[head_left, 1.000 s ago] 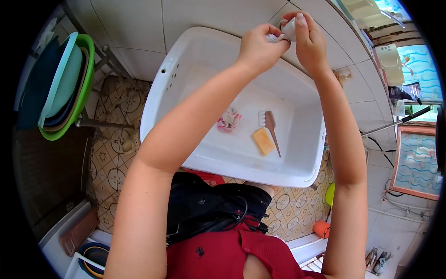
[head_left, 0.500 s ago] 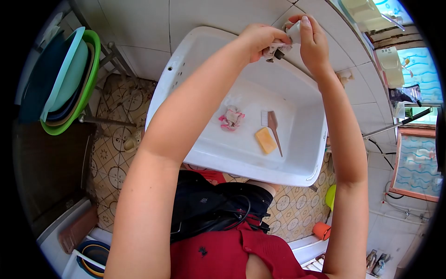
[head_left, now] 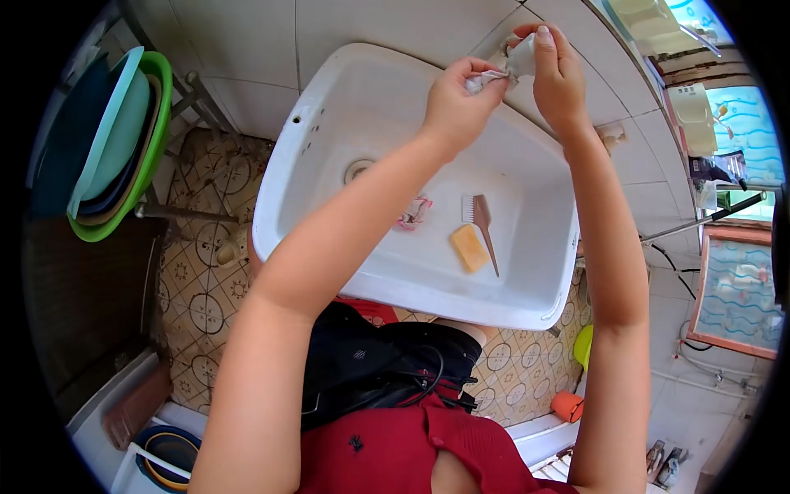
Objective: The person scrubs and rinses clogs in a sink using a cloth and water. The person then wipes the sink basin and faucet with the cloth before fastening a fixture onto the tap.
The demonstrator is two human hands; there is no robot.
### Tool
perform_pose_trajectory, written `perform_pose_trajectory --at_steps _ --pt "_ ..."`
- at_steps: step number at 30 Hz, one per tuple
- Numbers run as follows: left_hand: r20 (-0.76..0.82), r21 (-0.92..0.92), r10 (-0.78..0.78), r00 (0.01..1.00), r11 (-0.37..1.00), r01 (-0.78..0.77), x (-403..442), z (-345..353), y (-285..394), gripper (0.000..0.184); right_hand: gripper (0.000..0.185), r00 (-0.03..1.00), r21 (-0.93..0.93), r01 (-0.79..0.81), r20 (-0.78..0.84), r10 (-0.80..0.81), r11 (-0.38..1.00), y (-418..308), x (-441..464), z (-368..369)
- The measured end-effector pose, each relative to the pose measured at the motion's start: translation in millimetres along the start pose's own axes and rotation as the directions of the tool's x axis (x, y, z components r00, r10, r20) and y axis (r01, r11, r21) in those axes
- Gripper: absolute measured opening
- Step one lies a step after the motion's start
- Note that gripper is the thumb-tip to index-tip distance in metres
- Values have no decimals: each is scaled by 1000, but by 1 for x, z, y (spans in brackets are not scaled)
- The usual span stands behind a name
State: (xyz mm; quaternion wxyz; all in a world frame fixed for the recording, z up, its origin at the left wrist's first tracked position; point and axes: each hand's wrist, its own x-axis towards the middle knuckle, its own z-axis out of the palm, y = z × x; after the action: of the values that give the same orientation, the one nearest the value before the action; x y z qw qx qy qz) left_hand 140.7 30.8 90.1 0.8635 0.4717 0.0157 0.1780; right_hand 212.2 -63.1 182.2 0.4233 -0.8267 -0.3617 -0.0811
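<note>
At the far rim of the white sink [head_left: 276, 193], my left hand [head_left: 461, 103] pinches a crumpled white cloth or tissue [head_left: 484, 80]. Just right of it, my right hand [head_left: 559, 78] curls its fingers around a white, rounded, cup-like piece [head_left: 522, 56] near the wall. Whether that piece belongs to the tap I cannot tell. Inside the basin lie a brown-handled tint brush [head_left: 483, 216], a yellow block [head_left: 468, 249] like soap or a sponge, and a crumpled pink-and-white bit [head_left: 414, 214], partly behind my left forearm.
A round drain [head_left: 358, 170] shows in the basin. Stacked basins, the outer one green [head_left: 156, 156], stand on a rack at left. Toward the right are cream cups [head_left: 693, 119] on a ledge, a pink-framed mirror [head_left: 735, 288] and an orange container [head_left: 568, 406].
My left hand has turned and shifted slightly down, with the white cloth now showing between its fingers. The dark spout-like end below it is now hidden. My right hand has barely moved.
</note>
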Motion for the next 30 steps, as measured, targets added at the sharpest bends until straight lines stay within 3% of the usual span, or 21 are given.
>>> perform_pose_trajectory --at_steps 3,6,9,12,15,18,23,27,30 --pt "-124 113 211 970 974 -198 3 10 -16 24 35 1000 -9 -5 -19 5 1000 2 -1 0" --pt "-207 108 203 957 977 -184 5 16 -17 25 33 999 47 -6 -45 8 999 5 0 4" --pt "-191 102 125 974 989 -107 8 14 -10 23 30 994 73 -22 -102 29 997 -4 -3 9" --pt "-99 351 274 957 909 -224 2 10 1 20 30 992 56 -5 -125 12 998 -5 -3 9" --pt "-46 431 329 943 858 -278 4 0 0 20 31 995 -8 6 -101 -7 1000 -4 -2 2" --pt "-77 272 109 991 959 -84 -2 -7 -1 20 35 999 12 4 -53 -3 1000 7 0 3" --pt "-19 423 244 970 881 -213 12 0 15 20 35 999 69 -12 -43 15 998 14 1 4" --pt "42 520 329 943 799 -302 19 1 17 20 34 999 14 -3 -33 4 1000 7 -1 1" --pt "-14 474 264 964 851 -226 3 -2 10 19 33 999 1 -9 -45 9 1000 2 -2 2"
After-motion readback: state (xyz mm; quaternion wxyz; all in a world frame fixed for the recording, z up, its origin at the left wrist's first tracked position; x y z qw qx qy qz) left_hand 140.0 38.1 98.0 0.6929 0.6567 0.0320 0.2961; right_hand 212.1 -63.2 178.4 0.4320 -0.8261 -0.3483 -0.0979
